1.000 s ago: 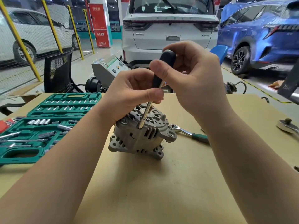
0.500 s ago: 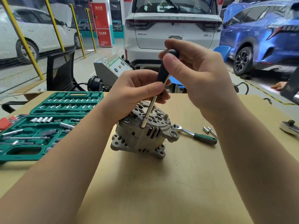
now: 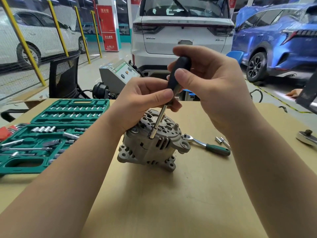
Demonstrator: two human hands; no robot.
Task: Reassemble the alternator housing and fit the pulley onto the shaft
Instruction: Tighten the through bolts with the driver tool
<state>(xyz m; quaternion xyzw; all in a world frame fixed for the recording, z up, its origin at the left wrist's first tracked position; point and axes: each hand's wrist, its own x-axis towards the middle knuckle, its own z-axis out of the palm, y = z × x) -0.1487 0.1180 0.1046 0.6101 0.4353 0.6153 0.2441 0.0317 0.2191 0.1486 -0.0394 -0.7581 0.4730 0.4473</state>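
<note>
The grey alternator housing [image 3: 151, 145] stands on the tan tabletop [image 3: 171, 203], end face up. A socket driver [image 3: 158, 120] with a black handle and steel shaft leans into a bolt hole on the housing's upper edge. My right hand [image 3: 211, 85] grips the top of the black handle between thumb and fingers. My left hand [image 3: 142, 102] pinches the lower end of the handle where the shaft begins, its heel resting on the housing. The bolt under the socket tip is hidden. No pulley is visible.
A green socket set case [image 3: 51, 134] lies open at the left. A ratchet with a green grip [image 3: 205, 145] and two loose sockets [image 3: 221, 140] lie right of the housing. Another ratchet head [image 3: 307, 137] sits at the right edge. Cars, a chair and a test machine stand beyond the table.
My right hand's fingers have shifted round the handle top, as in turning it. The driver tip stays in the same bolt hole and the housing has not moved.
</note>
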